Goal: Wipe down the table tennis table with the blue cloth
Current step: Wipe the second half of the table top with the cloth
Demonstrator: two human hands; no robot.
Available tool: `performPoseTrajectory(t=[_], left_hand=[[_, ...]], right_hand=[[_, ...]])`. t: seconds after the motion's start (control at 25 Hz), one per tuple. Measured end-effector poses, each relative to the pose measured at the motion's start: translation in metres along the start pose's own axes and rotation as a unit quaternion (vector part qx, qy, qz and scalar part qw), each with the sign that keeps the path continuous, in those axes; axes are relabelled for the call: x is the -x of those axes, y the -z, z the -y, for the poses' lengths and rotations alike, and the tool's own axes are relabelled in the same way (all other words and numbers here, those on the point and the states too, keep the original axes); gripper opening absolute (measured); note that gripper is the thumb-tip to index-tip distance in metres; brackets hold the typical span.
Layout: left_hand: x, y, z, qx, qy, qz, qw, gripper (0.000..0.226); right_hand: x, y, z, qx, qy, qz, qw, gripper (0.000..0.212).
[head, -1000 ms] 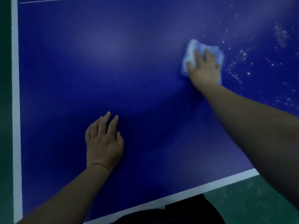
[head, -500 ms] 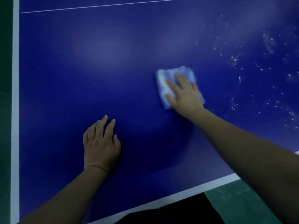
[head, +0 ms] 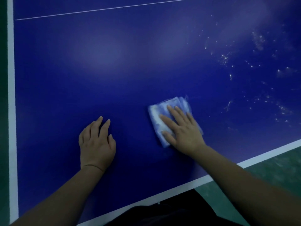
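The dark blue table tennis table [head: 114, 75] fills the view, with white lines along its left and near edges. A folded pale blue cloth [head: 157, 118] lies flat on it, right of centre and near the front edge. My right hand [head: 184, 129] presses down on the cloth with straight, spread fingers. My left hand [head: 96, 144] rests on the bare tabletop a little to the left of the cloth, fingers loosely bent and holding nothing.
White specks and dust [head: 254, 70] are scattered over the right part of the tabletop. A thin white centre line [head: 104, 9] runs across the far side. Green floor [head: 276, 170] shows beyond the near right edge and along the left edge.
My right hand has slid the cloth from the far right, next to the specks, back toward me and leftward. My left hand has stayed planted on the table.
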State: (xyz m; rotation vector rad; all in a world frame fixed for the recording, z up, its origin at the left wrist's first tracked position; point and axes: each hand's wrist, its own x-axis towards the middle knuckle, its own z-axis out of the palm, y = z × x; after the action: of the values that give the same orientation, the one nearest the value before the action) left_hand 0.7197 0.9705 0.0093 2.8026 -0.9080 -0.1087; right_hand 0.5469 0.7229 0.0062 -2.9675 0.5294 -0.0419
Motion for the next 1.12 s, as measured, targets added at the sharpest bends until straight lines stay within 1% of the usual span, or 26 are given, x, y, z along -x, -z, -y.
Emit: performPoseTrajectory(t=[0.04,0.08,0.12,0.16,0.24,0.28,0.32,0.36,0.4,0.44,0.48,0.52,0.56,0.6,0.64,0.68,0.72,0.76,0.8,0.84,0.88,0.92,0.96,1.0,1.08,1.12], left_hand=[[0.000,0.000,0.000,0.001,-0.002,-0.002,1.000,0.054],[0.000,-0.001,0.000,0.003,-0.004,-0.004,1.000,0.054],[0.000,0.000,0.000,0.005,-0.003,-0.006,1.000,0.053],[0.001,0.000,0.000,0.006,-0.003,-0.009,1.000,0.053],[0.001,0.001,-0.001,0.005,-0.004,-0.013,1.000,0.053],[0.000,0.001,-0.002,0.004,-0.007,-0.013,1.000,0.053],[0.000,0.001,-0.002,0.002,-0.008,-0.011,1.000,0.053],[0.000,0.002,-0.003,0.001,-0.006,-0.010,1.000,0.053],[0.000,0.002,-0.003,0.001,-0.003,-0.010,1.000,0.053],[0.001,0.002,-0.004,0.001,-0.001,-0.013,1.000,0.054],[0.001,0.002,-0.004,-0.001,-0.001,-0.016,1.000,0.054],[0.001,0.002,-0.004,-0.002,-0.002,-0.018,1.000,0.054],[0.002,0.001,-0.003,-0.002,-0.003,-0.020,1.000,0.054],[0.002,0.001,-0.002,-0.001,-0.006,-0.022,1.000,0.054],[0.002,0.000,-0.001,-0.001,-0.009,-0.024,1.000,0.054],[0.001,-0.001,0.000,-0.002,-0.011,-0.027,1.000,0.054],[0.001,-0.002,0.000,-0.002,-0.011,-0.028,1.000,0.053],[0.002,-0.003,0.000,-0.002,-0.010,-0.028,1.000,0.053],[0.002,-0.003,0.000,-0.002,-0.010,-0.028,1.000,0.053],[0.002,-0.002,0.000,-0.002,-0.010,-0.026,1.000,0.053],[0.002,-0.002,0.000,-0.001,-0.009,-0.024,1.000,0.053],[0.002,-0.001,0.000,0.002,-0.008,-0.021,1.000,0.053],[0.002,-0.001,0.000,0.005,-0.006,-0.021,1.000,0.052],[0.003,0.000,0.000,0.008,-0.005,-0.022,1.000,0.052],[0.003,0.001,-0.002,0.013,-0.002,-0.024,1.000,0.052],[0.003,0.001,-0.003,0.014,-0.001,-0.022,1.000,0.052]], right_hand=[[0.002,0.004,-0.026,0.008,-0.031,-0.016,0.999,0.056],[0.004,0.009,-0.055,0.027,-0.083,-0.037,0.996,0.059],[0.007,0.016,-0.086,0.036,-0.156,-0.040,0.986,0.063],[0.011,0.023,-0.114,0.026,-0.240,-0.028,0.970,0.067],[0.011,0.030,-0.141,-0.015,-0.398,-0.015,0.917,0.070],[0.004,0.031,-0.134,-0.021,-0.438,-0.013,0.899,0.067],[-0.003,0.030,-0.117,-0.014,-0.437,-0.006,0.899,0.063],[-0.009,0.026,-0.094,0.000,-0.394,0.009,0.919,0.061],[-0.013,0.021,-0.064,0.002,-0.314,0.017,0.949,0.059],[-0.011,0.015,-0.032,-0.002,-0.217,0.023,0.976,0.059],[-0.001,0.010,0.000,-0.006,-0.120,0.036,0.992,0.058],[0.016,0.004,0.023,0.000,-0.037,0.040,0.998,0.057],[0.034,0.001,0.033,-0.002,0.020,0.040,0.999,0.057],[0.048,0.002,0.027,-0.004,0.052,0.042,0.998,0.057],[0.059,0.006,0.009,-0.006,0.061,0.043,0.997,0.057],[0.066,0.009,-0.016,0.006,0.040,0.029,0.999,0.056],[0.071,0.013,-0.043,0.017,-0.013,0.015,1.000,0.056],[0.073,0.021,-0.071,0.024,-0.092,0.009,0.995,0.058],[0.071,0.029,-0.097,0.017,-0.180,0.018,0.983,0.061],[0.066,0.033,-0.115,0.002,-0.269,0.020,0.963,0.063],[0.058,0.034,-0.119,-0.017,-0.347,0.019,0.938,0.062],[0.047,0.033,-0.110,-0.025,-0.389,0.017,0.921,0.059],[0.039,0.028,-0.091,-0.021,-0.382,0.020,0.924,0.058],[0.035,0.021,-0.067,-0.011,-0.330,0.014,0.944,0.057],[0.042,0.009,-0.010,-0.004,-0.150,0.021,0.988,0.055],[0.052,0.004,0.007,0.000,-0.075,0.032,0.997,0.055]])
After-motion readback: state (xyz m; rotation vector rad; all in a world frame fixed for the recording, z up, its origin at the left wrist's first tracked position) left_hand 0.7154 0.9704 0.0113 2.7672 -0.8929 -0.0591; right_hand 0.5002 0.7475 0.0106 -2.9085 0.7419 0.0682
